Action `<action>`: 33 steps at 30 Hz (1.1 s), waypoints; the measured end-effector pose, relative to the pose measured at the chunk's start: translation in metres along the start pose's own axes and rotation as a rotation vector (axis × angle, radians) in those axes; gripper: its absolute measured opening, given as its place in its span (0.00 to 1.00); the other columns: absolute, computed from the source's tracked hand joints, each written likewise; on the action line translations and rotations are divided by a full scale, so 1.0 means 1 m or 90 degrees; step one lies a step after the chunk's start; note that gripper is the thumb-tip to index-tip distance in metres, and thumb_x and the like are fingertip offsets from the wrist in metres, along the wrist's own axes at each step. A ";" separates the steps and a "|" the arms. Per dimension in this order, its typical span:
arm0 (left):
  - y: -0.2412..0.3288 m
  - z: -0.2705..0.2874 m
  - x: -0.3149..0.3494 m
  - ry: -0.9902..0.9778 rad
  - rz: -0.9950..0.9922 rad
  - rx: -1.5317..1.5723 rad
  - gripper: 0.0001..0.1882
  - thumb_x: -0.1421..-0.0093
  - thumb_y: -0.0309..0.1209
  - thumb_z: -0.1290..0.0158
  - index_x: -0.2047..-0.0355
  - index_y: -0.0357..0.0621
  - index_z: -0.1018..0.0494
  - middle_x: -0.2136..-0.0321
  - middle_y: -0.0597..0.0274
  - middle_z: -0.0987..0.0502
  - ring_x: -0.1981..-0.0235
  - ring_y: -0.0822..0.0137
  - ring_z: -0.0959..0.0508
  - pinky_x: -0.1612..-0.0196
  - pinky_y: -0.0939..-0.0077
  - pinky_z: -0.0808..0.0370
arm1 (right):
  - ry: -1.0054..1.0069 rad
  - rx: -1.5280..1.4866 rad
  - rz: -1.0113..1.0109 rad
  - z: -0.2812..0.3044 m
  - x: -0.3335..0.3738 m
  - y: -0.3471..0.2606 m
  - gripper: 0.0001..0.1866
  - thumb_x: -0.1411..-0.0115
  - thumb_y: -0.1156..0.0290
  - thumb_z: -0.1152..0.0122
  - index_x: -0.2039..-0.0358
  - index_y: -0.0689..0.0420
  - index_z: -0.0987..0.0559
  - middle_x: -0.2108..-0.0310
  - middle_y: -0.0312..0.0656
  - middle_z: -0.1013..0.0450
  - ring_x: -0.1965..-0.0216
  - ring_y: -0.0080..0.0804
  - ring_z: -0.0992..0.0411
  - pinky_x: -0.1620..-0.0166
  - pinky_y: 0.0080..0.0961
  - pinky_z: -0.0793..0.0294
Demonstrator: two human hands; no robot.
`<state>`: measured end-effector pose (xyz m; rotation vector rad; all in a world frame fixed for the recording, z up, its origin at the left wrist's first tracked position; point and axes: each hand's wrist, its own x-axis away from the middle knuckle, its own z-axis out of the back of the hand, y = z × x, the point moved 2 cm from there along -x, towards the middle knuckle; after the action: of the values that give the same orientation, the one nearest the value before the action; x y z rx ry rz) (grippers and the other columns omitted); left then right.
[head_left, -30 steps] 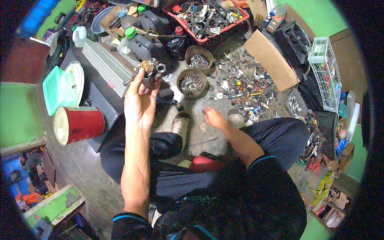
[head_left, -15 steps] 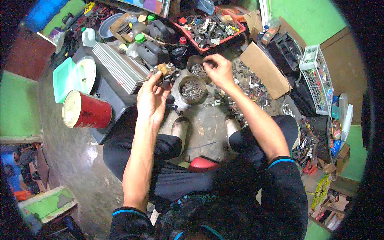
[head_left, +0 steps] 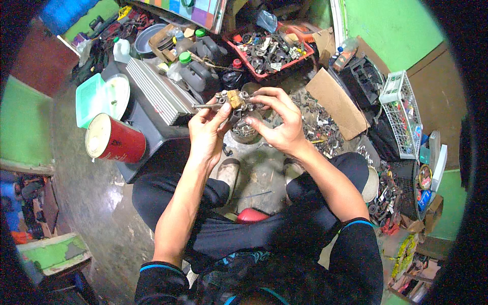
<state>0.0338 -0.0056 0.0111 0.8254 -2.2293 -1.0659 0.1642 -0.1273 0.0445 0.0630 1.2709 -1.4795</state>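
Observation:
My left hand (head_left: 204, 134) grips a metal machine part (head_left: 235, 100) with a yellowish block on top and a thin rod sticking out to the left. Its exact kind is hard to make out. My right hand (head_left: 283, 124) closes on the part's right side, thumb below and fingers above. Under the part sits a round tin (head_left: 245, 134) of small metal hardware, partly covered by my hands. Behind it shows the rim of a second tin (head_left: 249, 87).
Loose metal parts (head_left: 320, 122) lie on the floor right of the tins, beside a cardboard sheet (head_left: 336, 104). A red crate (head_left: 300, 57) of parts stands behind. At left, a dark low table (head_left: 158, 138) bears a red can (head_left: 122, 140); dark jugs (head_left: 198, 76) stand farther back.
My right hand has come from above the rear tin to the metal part and taken hold of its right side. My left hand has carried the part right, over the tins.

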 end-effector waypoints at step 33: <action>-0.013 0.000 -0.002 -0.030 0.001 0.037 0.26 0.43 0.29 0.41 0.46 0.35 0.35 0.57 0.60 0.24 0.59 0.69 0.23 0.57 0.69 0.22 | -0.031 -0.163 -0.240 -0.010 0.009 0.022 0.10 0.43 0.76 0.40 0.59 0.61 0.20 0.72 0.36 0.31 0.71 0.20 0.30 0.71 0.17 0.31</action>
<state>0.0390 -0.0103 0.0000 0.8302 -2.3100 -1.0348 0.1719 -0.1218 0.0203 -0.3993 1.4783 -1.6061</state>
